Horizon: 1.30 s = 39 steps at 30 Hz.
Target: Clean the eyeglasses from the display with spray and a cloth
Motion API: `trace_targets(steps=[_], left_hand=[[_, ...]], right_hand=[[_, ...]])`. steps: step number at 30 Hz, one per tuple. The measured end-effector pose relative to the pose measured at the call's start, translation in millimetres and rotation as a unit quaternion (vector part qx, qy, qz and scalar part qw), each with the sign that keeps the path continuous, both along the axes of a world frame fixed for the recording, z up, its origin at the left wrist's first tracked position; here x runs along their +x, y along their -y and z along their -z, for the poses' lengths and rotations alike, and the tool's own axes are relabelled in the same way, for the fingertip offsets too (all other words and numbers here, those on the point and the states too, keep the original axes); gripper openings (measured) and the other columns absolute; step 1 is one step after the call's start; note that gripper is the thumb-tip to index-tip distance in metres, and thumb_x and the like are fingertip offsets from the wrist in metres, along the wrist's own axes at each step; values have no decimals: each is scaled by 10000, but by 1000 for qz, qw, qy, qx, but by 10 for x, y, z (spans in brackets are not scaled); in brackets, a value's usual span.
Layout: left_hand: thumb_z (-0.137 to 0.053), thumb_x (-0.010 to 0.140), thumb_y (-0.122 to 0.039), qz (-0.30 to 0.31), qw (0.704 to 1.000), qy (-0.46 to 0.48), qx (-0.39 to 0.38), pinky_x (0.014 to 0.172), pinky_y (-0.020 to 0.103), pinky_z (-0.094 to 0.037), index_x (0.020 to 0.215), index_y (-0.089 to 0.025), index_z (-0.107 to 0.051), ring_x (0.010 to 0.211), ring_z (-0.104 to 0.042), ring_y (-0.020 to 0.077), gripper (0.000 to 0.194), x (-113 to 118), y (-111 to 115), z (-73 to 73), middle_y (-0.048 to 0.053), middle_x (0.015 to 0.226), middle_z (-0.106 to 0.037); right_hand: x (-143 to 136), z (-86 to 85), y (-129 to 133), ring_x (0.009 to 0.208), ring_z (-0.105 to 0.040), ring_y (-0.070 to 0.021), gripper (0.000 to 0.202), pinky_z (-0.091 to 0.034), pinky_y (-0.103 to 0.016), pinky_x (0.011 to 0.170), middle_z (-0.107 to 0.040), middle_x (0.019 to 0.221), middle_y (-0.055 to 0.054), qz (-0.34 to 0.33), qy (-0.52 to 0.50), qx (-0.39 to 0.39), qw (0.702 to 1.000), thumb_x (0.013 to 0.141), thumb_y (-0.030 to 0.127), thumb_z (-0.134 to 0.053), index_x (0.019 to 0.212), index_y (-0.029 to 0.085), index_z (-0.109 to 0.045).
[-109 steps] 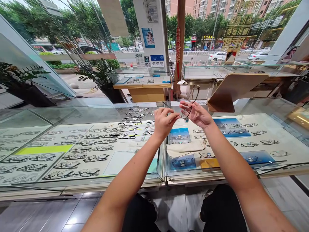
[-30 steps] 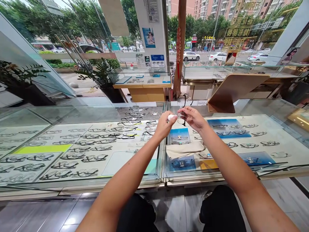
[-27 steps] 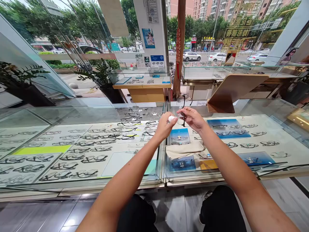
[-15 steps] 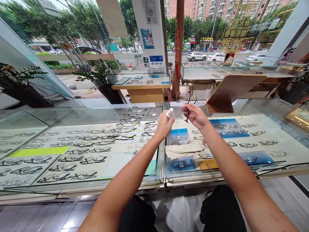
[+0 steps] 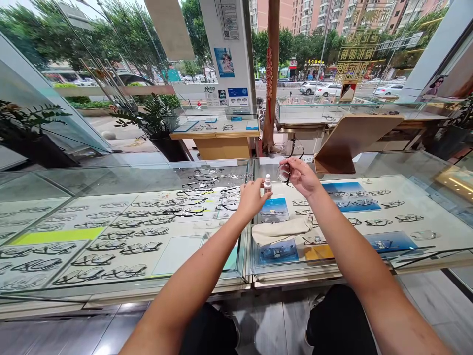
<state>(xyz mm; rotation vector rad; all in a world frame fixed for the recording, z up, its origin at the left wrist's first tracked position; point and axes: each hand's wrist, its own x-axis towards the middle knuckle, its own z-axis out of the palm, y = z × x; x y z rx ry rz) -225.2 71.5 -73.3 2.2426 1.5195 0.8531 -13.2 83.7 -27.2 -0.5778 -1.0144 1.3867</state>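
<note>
A small white spray bottle [image 5: 267,184] stands upright at the glass counter, with the thumb and fingers of my left hand [image 5: 253,197] around its side. My right hand [image 5: 302,177] pinches a pair of dark-framed eyeglasses [image 5: 284,172] and holds them up above the glass, to the right of the bottle. One round lens faces me; part of the frame is hidden behind my fingers. Closer to me lies a cream cloth pouch [image 5: 281,230] on the counter.
The glass display case [image 5: 248,276] spans the view, with rows of eyeglasses [image 5: 142,246] inside. A slanted wooden stand [image 5: 354,143] rises at its back right. Beyond are another display counter [image 5: 221,133], a potted plant [image 5: 155,118] and a wooden post [image 5: 271,74].
My left hand has lowered the spray bottle from beside the lens, turning it from tilted to upright. My right hand still holds the eyeglasses in nearly the same place.
</note>
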Motion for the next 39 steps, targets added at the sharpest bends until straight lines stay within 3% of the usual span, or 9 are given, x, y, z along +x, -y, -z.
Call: trace_targets(steps=[10, 13, 16, 18, 21, 25, 31, 36, 39], left_hand=[[-824, 941, -303, -9, 1000, -26, -10, 1100, 519, -367, 1249, -220, -559, 1253, -640, 369, 414, 31, -22, 51, 130, 1270, -771], [-873, 895, -406, -59, 994, 14, 89, 1045, 524, -403, 1272, -207, -531, 1256, -596, 399, 547, -12, 35, -27, 182, 1340, -674], [-797, 943, -449, -113, 964, 90, 223, 961, 491, -425, 1152, -210, -532, 1127, -583, 359, 414, -79, 141, -186, 166, 1217, -636], [-723, 986, -397, -62, 957, 135, 251, 890, 434, -442, 1030, -224, -532, 972, -584, 285, 261, -101, 231, -295, 99, 1043, -636], [-627, 1036, -316, 152, 970, 117, 148, 768, 338, -451, 923, -230, -564, 789, -575, 198, 155, -53, 376, -372, 21, 863, -635], [-753, 1001, -418, 344, 938, -46, 20, 823, 327, -482, 1013, -221, -683, 962, -663, 228, 209, 118, 536, -276, 52, 1069, -720], [-664, 1037, -291, 367, 917, -150, -47, 866, 345, -482, 1170, -211, -703, 1075, -699, 270, 160, 274, 616, -111, 78, 1192, -770], [-494, 995, -209, 310, 942, -80, -96, 746, 338, -429, 1033, -230, -652, 831, -647, 235, 164, 255, 617, -131, 38, 922, -742], [-449, 974, -218, 280, 950, 11, -141, 769, 342, -447, 1004, -245, -595, 852, -625, 231, 151, 220, 593, -132, 29, 944, -712]], right_hand=[[0, 0, -2, 838, -691, -118, 389, -570, -228, 715, -829, 1024, 14, -3, -5, 2, 1000, 674, 475, -1034, 863, 254, -775], [20, -22, 7, 826, -682, -115, 388, -571, -224, 699, -829, 1021, 19, -2, -8, 4, 1000, 671, 483, -1040, 859, 257, -787], [60, -57, 17, 823, -676, -113, 405, -575, -221, 693, -827, 1010, 16, 2, -16, 1, 1000, 651, 488, -1053, 856, 249, -799], [85, -76, 19, 828, -678, -113, 419, -580, -218, 697, -826, 1001, 14, 8, -24, 1, 1000, 634, 483, -1062, 855, 242, -801], [104, -84, 11, 819, -671, -109, 426, -580, -211, 693, -827, 994, 15, 15, -33, 3, 999, 621, 476, -1068, 854, 241, -799], [102, -66, -5, 837, -672, -117, 419, -574, -209, 687, -827, 996, 12, 20, -30, 2, 999, 635, 474, -1060, 856, 245, -786], [97, -45, -10, 833, -660, -123, 383, -565, -222, 679, -826, 1043, 5, 16, -9, 16, 1000, 697, 493, -1017, 878, 253, -779], [101, -51, -6, 806, -657, -109, 385, -563, -213, 681, -821, 1039, 9, 16, -3, 11, 1000, 693, 495, -1013, 877, 251, -779], [108, -60, 0, 788, -655, -102, 400, -558, -206, 668, -819, 1022, 13, 19, -12, 4, 1000, 673, 489, -1024, 869, 245, -775]])
